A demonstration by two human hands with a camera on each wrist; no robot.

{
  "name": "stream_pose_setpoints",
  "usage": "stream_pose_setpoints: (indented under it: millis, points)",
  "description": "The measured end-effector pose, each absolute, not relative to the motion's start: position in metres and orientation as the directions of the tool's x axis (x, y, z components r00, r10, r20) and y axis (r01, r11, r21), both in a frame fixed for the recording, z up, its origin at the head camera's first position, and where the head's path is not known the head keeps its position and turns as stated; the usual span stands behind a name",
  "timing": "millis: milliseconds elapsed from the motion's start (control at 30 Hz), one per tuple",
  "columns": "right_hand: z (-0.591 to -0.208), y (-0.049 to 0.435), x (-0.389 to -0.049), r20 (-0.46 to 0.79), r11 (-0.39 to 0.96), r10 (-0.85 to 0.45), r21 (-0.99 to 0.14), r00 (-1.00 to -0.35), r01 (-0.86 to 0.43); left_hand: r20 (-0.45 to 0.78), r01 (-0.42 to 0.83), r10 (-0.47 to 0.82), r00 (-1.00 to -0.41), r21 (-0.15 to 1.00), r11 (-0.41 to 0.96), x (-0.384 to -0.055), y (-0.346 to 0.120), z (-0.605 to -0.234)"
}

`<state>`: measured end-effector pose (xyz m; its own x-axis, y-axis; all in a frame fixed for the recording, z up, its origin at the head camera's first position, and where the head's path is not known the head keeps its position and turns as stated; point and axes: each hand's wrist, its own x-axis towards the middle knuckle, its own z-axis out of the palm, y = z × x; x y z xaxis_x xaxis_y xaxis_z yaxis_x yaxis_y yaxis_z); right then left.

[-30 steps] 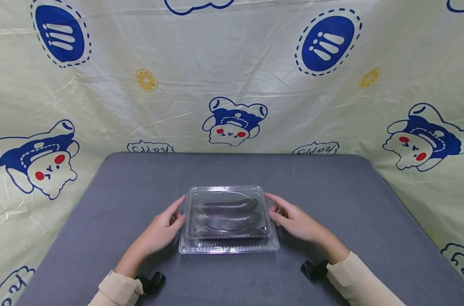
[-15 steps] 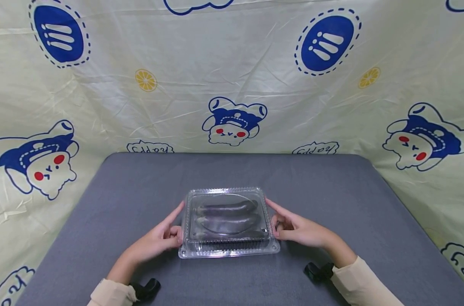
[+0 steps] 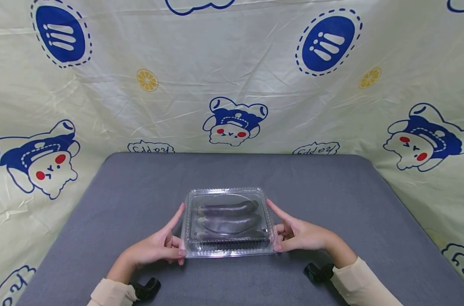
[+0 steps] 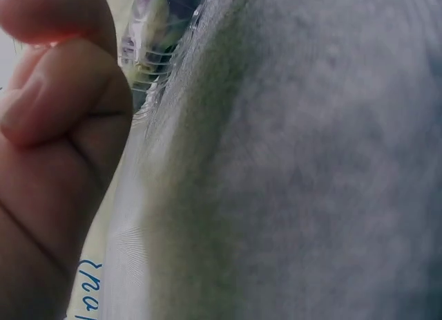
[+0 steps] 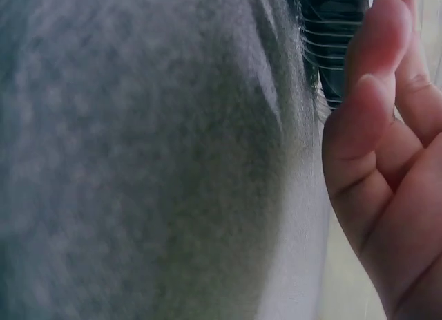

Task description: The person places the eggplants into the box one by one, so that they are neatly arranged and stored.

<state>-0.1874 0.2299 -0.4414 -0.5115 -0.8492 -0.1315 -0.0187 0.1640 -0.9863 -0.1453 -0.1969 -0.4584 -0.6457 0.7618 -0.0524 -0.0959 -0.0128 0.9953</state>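
Note:
A clear plastic clamshell box (image 3: 230,250) with a ridged lid lies flat near the middle of the grey table. Inside it are dark purple eggplants (image 3: 228,221), side by side, seen through the lid. My left hand (image 3: 153,248) grips the near left corner of the box's rim between thumb and curled fingers, its index finger stretched along the left side. On the other side, my right hand (image 3: 302,233) pinches the near right corner, index finger extended along the right edge. Both wrist views show curled fingers close to the ridged plastic wall; the exact contact is partly hidden.
A grey cloth-covered table (image 3: 232,170) has rounded far corners. Behind and beside it hangs a pale curtain (image 3: 232,55) printed with blue cartoon figures. Black straps (image 3: 148,289) sit on both wrists, below beige sleeves.
Both hands have slid nearer along the box's sides, thumbs and fingers now at its front corners. The box has shifted slightly toward me.

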Motion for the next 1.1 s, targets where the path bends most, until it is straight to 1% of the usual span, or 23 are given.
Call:
stream_pose_setpoints:
  millis: [100, 233, 333, 467, 667, 800, 967, 1100]
  points:
    - [-0.442, 0.229, -0.187, -0.160, 0.199, -0.832, -0.980, -0.531, -0.016, -0.042, -0.087, 0.758, -0.651, 0.996, -0.020, -0.146, -0.195, -0.459]
    - [-0.442, 0.227, -0.187, -0.193, 0.248, -0.803, -0.969, -0.564, -0.022, -0.048, -0.074, 0.739, -0.672, 0.997, -0.003, -0.147, -0.194, -0.459]
    - [-0.443, 0.225, -0.187, -0.175, 0.236, -0.803, -0.971, -0.569, -0.035, -0.053, -0.066, 0.725, -0.687, 0.998, 0.010, -0.148, -0.192, -0.459]
    - [-0.444, 0.224, -0.189, -0.135, 0.195, -0.817, -0.980, -0.560, -0.048, -0.053, -0.058, 0.713, -0.699, 0.998, 0.017, -0.149, -0.190, -0.458]
    - [-0.446, 0.224, -0.193, -0.143, 0.207, -0.798, -0.977, -0.586, -0.044, -0.008, -0.031, 0.709, -0.705, 0.999, -0.020, -0.152, -0.188, -0.460]
    - [-0.448, 0.225, -0.196, -0.141, 0.198, -0.793, -0.980, -0.592, -0.031, -0.012, -0.054, 0.703, -0.711, 0.998, -0.037, -0.154, -0.187, -0.461]
    - [-0.449, 0.227, -0.200, -0.124, 0.167, -0.801, -0.986, -0.585, -0.019, -0.051, -0.087, 0.659, -0.751, 0.996, -0.021, -0.155, -0.186, -0.461]
    - [-0.450, 0.227, -0.202, -0.102, 0.137, -0.810, -0.990, -0.578, -0.017, -0.055, -0.104, 0.634, -0.771, 0.994, -0.040, -0.158, -0.184, -0.462]
